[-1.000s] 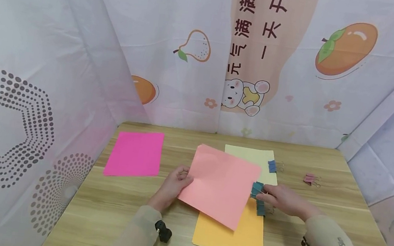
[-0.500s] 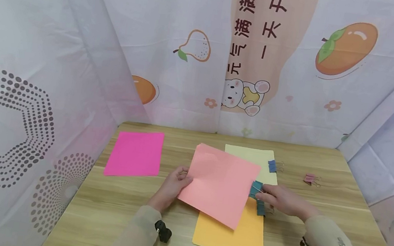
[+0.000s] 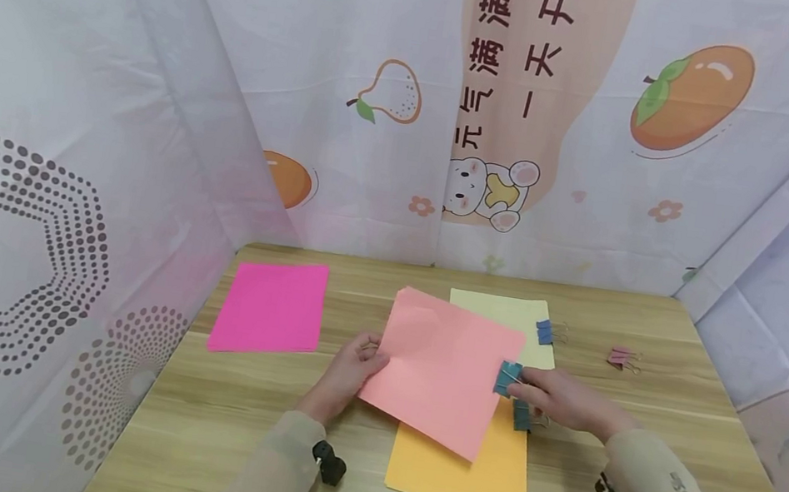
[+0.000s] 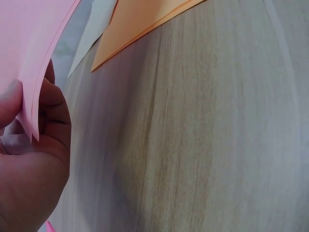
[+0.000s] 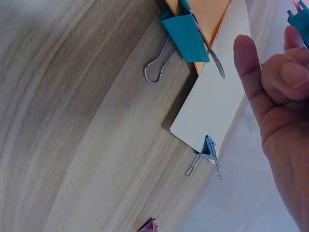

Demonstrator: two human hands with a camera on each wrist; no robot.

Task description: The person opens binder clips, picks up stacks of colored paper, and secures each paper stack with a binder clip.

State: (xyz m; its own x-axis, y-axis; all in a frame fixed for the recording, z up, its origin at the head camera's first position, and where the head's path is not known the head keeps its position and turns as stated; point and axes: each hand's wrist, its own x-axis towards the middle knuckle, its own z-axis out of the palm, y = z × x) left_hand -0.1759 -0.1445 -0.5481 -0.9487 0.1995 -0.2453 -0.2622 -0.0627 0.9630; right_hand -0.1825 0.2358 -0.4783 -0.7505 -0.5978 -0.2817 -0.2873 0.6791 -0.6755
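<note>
My left hand (image 3: 349, 372) pinches the left edge of a few salmon-pink paper sheets (image 3: 441, 370), thumb on top. In the left wrist view the lifted sheets (image 4: 36, 72) fan slightly apart beside the curled fingers (image 4: 55, 108). At their right edge, my right hand (image 3: 564, 398) pinches a teal binder clip (image 3: 508, 378), which overlaps the paper. Only part of this held clip (image 5: 300, 24) shows in the right wrist view. Under the salmon sheets lie orange sheets (image 3: 458, 490), with another teal binder clip (image 3: 522, 416) on their right edge.
Behind lie pale yellow sheets (image 3: 507, 306) with a blue binder clip (image 3: 545, 332) on their right edge. A loose pink binder clip (image 3: 621, 358) rests farther right. Bright pink sheets (image 3: 269, 308) lie at the left on the wooden table (image 3: 186, 435). Printed cloth (image 3: 321, 17) surrounds the table.
My right hand has moved slightly left, bringing the teal clip farther over the right edge of the salmon sheets. The left hand has stayed nearly still.
</note>
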